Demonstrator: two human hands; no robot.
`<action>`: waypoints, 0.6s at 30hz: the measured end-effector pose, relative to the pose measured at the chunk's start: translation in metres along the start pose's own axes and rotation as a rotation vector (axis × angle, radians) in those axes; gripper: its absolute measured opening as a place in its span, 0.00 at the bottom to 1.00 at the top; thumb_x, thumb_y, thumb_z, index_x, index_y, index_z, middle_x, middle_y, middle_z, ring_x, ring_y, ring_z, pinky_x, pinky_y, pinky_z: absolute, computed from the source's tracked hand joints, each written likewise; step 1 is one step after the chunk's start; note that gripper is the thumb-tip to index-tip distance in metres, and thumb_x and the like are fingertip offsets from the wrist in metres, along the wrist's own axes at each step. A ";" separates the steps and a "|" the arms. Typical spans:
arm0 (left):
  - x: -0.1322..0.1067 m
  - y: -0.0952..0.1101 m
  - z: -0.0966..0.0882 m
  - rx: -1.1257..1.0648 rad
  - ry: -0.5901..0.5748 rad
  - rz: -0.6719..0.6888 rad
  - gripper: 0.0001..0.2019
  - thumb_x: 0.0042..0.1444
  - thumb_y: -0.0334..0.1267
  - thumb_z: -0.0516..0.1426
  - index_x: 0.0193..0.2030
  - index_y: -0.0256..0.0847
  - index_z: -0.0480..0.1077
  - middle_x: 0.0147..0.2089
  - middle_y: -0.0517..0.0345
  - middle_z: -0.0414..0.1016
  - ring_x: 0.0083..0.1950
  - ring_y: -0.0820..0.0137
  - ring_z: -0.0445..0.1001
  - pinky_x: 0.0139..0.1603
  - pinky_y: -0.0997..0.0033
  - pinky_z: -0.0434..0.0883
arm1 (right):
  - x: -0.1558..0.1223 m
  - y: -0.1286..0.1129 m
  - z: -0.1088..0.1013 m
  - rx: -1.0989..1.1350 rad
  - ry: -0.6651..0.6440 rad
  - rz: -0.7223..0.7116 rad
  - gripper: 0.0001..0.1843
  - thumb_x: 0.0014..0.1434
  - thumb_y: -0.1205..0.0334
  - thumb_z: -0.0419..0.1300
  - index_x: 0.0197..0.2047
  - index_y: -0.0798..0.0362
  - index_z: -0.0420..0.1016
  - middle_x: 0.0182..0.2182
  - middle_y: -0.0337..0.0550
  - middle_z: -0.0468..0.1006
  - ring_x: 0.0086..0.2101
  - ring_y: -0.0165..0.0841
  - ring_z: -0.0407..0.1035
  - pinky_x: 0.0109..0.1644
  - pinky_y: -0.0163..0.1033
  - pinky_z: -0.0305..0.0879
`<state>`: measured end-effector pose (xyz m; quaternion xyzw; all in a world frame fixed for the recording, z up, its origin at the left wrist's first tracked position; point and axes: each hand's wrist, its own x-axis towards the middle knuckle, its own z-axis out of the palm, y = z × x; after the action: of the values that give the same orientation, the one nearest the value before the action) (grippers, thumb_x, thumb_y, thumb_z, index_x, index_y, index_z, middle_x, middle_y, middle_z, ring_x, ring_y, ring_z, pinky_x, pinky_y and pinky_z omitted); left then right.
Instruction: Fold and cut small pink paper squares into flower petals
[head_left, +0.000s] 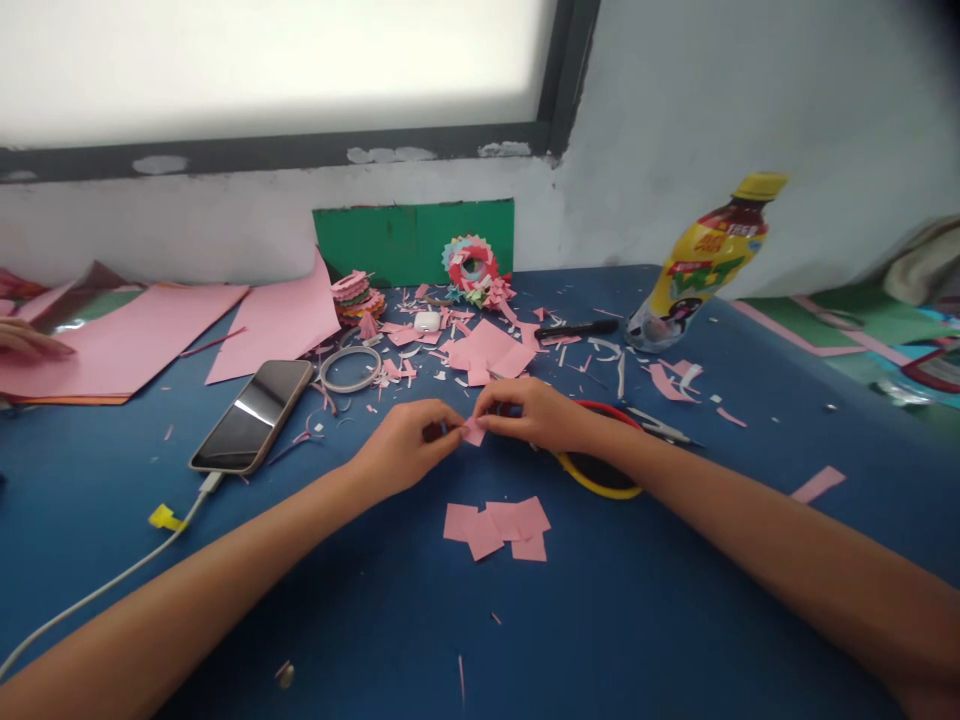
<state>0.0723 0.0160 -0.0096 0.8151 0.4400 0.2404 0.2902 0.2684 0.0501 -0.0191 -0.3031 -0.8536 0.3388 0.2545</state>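
Observation:
Between my two hands is a small piece of pink paper [474, 432], pinched from both sides above the blue table. My left hand [412, 440] is closed on its left edge with thumb and fingertips. Opposite it, my right hand [534, 412] grips the right edge the same way. Several pink paper squares [486, 535] lie overlapping on the table, nearer to me than the hands. Under my right wrist rests a red and yellow ring-shaped thing [600, 490], partly hidden by the arm. Larger pink paper pieces [487, 345] lie just beyond my hands.
A phone [251, 418] on a white cable lies left, near a tape ring [350, 369]. A yellow-labelled bottle [705, 265] stands at right, behind scissors [664, 428]. Folded paper rings [471, 268] and scraps sit at the back. Another person's hand [30, 338] rests on pink sheets [150, 330].

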 end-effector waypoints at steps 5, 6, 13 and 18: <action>-0.002 0.021 -0.010 -0.509 0.132 -0.168 0.09 0.50 0.41 0.57 0.28 0.37 0.71 0.24 0.62 0.69 0.26 0.77 0.65 0.28 0.78 0.62 | 0.001 -0.026 -0.009 0.462 0.081 0.109 0.08 0.53 0.59 0.59 0.31 0.56 0.69 0.27 0.37 0.70 0.28 0.25 0.64 0.33 0.32 0.62; -0.002 0.025 -0.011 -0.561 0.150 -0.177 0.08 0.50 0.40 0.58 0.28 0.37 0.71 0.23 0.63 0.68 0.26 0.78 0.65 0.29 0.79 0.62 | 0.001 -0.030 -0.012 0.496 0.085 0.110 0.07 0.53 0.60 0.59 0.30 0.56 0.69 0.26 0.36 0.69 0.27 0.25 0.63 0.32 0.31 0.61; -0.005 0.033 -0.015 -0.697 0.116 -0.166 0.06 0.51 0.38 0.58 0.29 0.38 0.73 0.21 0.64 0.68 0.25 0.80 0.65 0.28 0.81 0.63 | -0.001 -0.041 -0.022 0.558 0.069 0.065 0.05 0.51 0.63 0.60 0.29 0.56 0.70 0.24 0.35 0.69 0.25 0.23 0.62 0.29 0.30 0.60; -0.009 0.035 -0.019 -0.326 0.317 0.177 0.02 0.50 0.31 0.57 0.31 0.39 0.72 0.29 0.59 0.73 0.31 0.75 0.71 0.31 0.77 0.69 | -0.003 -0.045 -0.023 0.494 0.136 -0.066 0.03 0.49 0.69 0.61 0.30 0.56 0.71 0.26 0.35 0.71 0.27 0.22 0.65 0.29 0.28 0.62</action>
<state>0.0758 -0.0026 0.0266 0.7448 0.3623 0.4578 0.3231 0.2696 0.0310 0.0276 -0.2257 -0.7352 0.5074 0.3886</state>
